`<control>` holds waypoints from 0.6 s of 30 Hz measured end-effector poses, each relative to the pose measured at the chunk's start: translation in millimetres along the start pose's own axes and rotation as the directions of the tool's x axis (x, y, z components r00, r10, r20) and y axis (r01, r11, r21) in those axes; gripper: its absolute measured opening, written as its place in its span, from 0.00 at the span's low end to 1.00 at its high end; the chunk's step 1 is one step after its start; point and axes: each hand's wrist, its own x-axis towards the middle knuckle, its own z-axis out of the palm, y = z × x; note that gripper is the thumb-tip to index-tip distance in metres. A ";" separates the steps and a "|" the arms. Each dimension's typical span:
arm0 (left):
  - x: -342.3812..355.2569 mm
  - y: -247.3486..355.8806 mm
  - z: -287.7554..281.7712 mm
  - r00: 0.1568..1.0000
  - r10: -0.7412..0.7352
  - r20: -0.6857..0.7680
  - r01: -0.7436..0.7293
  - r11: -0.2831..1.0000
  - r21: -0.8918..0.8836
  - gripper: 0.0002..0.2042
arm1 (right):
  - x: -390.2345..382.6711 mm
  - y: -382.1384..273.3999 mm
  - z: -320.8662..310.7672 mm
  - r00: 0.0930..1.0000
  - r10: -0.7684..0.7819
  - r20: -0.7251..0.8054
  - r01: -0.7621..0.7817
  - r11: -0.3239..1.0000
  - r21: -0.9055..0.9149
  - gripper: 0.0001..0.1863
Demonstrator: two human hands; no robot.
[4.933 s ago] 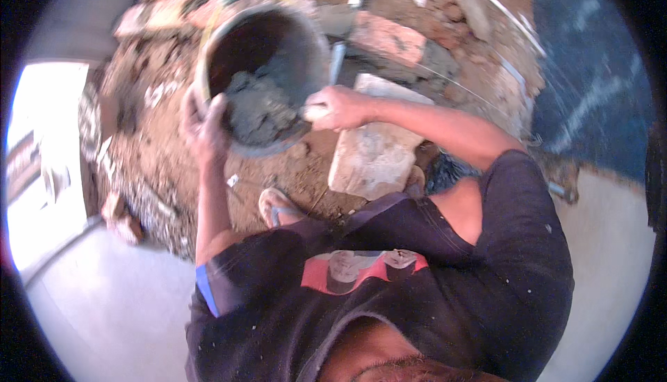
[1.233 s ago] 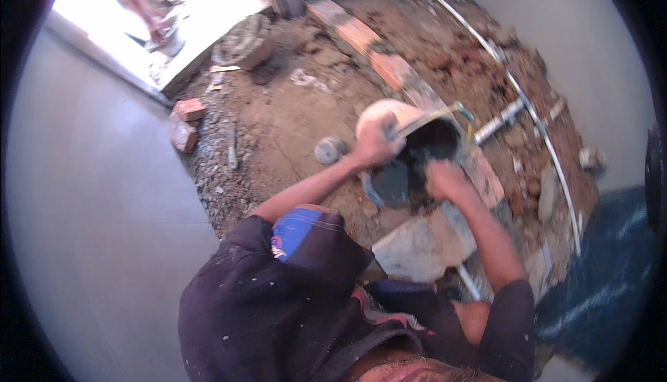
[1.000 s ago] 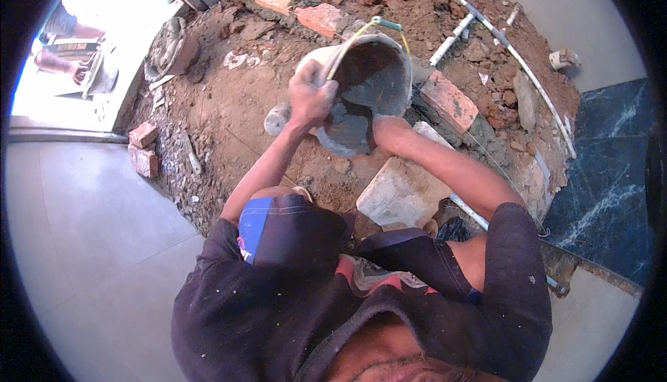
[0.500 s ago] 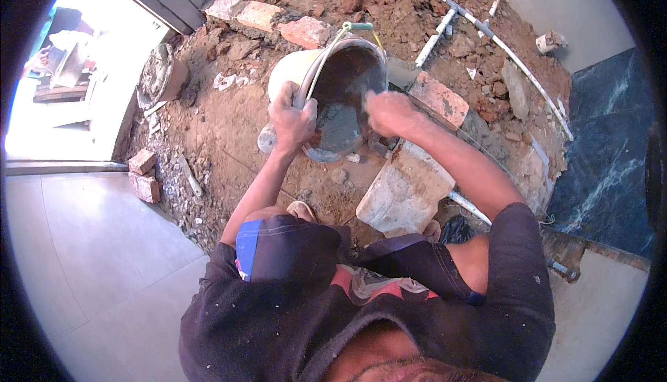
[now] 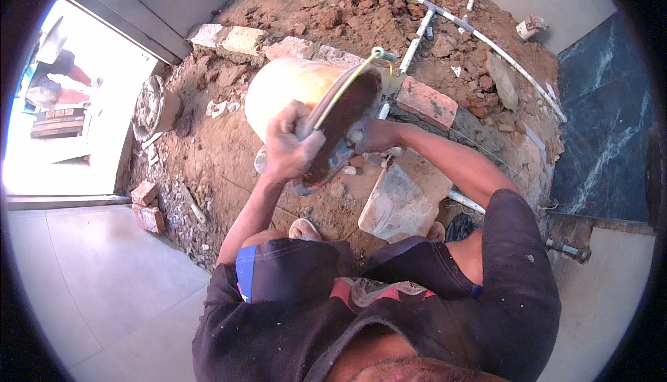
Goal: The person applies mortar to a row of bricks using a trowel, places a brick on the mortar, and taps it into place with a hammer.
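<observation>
A pale bucket [image 5: 278, 93] with a yellow-green handle is tipped toward me, its dark mouth facing right, with grey wet mix along its lower lip. My left hand [image 5: 293, 142] is closed over the near side of the rim. At the mouth is my right hand [image 5: 377, 136], fingers curled inward and mostly hidden; a grey, mortar-smeared patch shows beside them, and what they hold is unclear. Below that hand a pale flat slab [image 5: 403, 205], stained with grey, lies on the soil between my feet.
A row of bricks [image 5: 288, 48] runs behind the bucket, with another brick [image 5: 427, 104] to its right. White pipes [image 5: 479, 31] cross the soil. A mortar-caked bucket [image 5: 158, 107] stands by the bright doorway at left; stacked bricks [image 5: 147, 208] lie nearer. Dark marbled tiles [image 5: 604, 132] are at right.
The bucket has tipped further, its base swinging up and left and its mouth turning right. My right hand has moved slightly down and left against its lip. The view has shifted slightly.
</observation>
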 end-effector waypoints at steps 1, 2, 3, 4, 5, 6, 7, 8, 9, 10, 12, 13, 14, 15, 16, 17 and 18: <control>3.3 -1.7 -4.8 1.000 -0.028 0.004 0.029 0.996 -0.087 0.07 | 2.6 -0.4 1.4 0.998 -0.053 0.014 0.053 0.998 -0.033 0.23; 5.9 -3.6 -10.1 1.000 -0.018 0.001 0.018 0.986 -0.167 0.08 | 3.5 -0.7 3.0 0.995 -0.090 0.035 0.089 0.996 0.021 0.27; 9.1 -2.7 -18.8 1.000 -0.007 -0.005 0.006 0.972 -0.234 0.09 | 8.9 -2.6 6.2 0.990 -0.140 -0.007 0.140 0.989 0.040 0.27; 10.2 -1.0 -28.9 1.000 0.029 0.001 -0.029 0.979 -0.203 0.11 | 13.2 -4.6 8.8 0.982 -0.183 -0.048 0.185 0.981 0.054 0.26; 10.4 1.2 -36.2 0.998 0.066 0.008 -0.063 0.983 -0.172 0.12 | 16.3 -6.3 11.1 0.982 -0.182 -0.056 0.187 0.978 0.096 0.25; 8.7 1.3 -38.4 0.999 0.054 -0.005 -0.053 0.964 -0.262 0.12 | 19.1 -12.8 12.6 0.981 -0.183 -0.060 0.190 0.972 0.137 0.24; 6.9 2.4 -41.8 0.999 0.039 -0.024 -0.045 0.938 -0.344 0.11 | 17.5 -34.5 9.9 0.988 -0.151 -0.022 0.152 0.967 0.206 0.21; 7.0 4.9 -43.9 0.997 0.030 -0.073 -0.055 0.928 -0.369 0.11 | 15.1 -48.9 8.3 0.993 -0.120 0.019 0.110 0.956 0.272 0.19; 8.5 7.6 -45.4 0.992 0.023 -0.123 -0.070 0.916 -0.395 0.11 | 13.0 -54.4 8.0 0.996 -0.085 -0.009 0.084 0.946 0.313 0.18; 10.3 1.8 -51.6 0.989 0.033 -0.141 -0.078 0.941 -0.330 0.10 | 11.7 -58.6 7.9 0.998 -0.049 -0.035 0.058 0.933 0.354 0.17; 11.5 -4.5 -52.0 0.974 0.008 -0.228 -0.054 0.979 -0.196 0.09 | 10.7 -62.8 3.3 0.996 -0.032 -0.088 0.062 0.931 0.359 0.16; 12.0 -8.0 -53.0 0.962 -0.002 -0.273 -0.035 0.991 -0.130 0.08 | 7.4 -59.6 -2.6 0.992 -0.054 -0.117 0.090 0.943 0.322 0.17; 14.2 -12.0 -54.9 0.955 0.011 -0.296 -0.035 0.996 -0.077 0.07 | 5.5 -52.9 -6.8 0.980 -0.093 -0.174 0.132 0.965 0.225 0.17; 15.7 -16.7 -56.5 0.947 0.023 -0.321 -0.039 0.998 -0.042 0.07 | 3.5 -46.5 -10.3 0.965 -0.133 -0.226 0.164 0.979 0.124 0.17; 17.5 -22.2 -56.6 0.938 0.034 -0.345 -0.041 0.999 -0.014 0.07 | 1.7 -36.0 -11.2 0.935 -0.196 -0.295 0.192 0.980 -0.042 0.18; 19.9 -25.7 -56.6 0.929 0.045 -0.366 -0.042 0.999 0.014 0.07 | 2.9 -27.9 -12.3 0.897 -0.268 -0.350 0.205 0.956 -0.208 0.19; 19.9 -25.2 -56.7 0.928 0.054 -0.367 -0.046 0.999 0.029 0.07 | 6.8 -29.0 -14.5 0.905 -0.177 -0.386 0.047 0.945 -0.323 0.19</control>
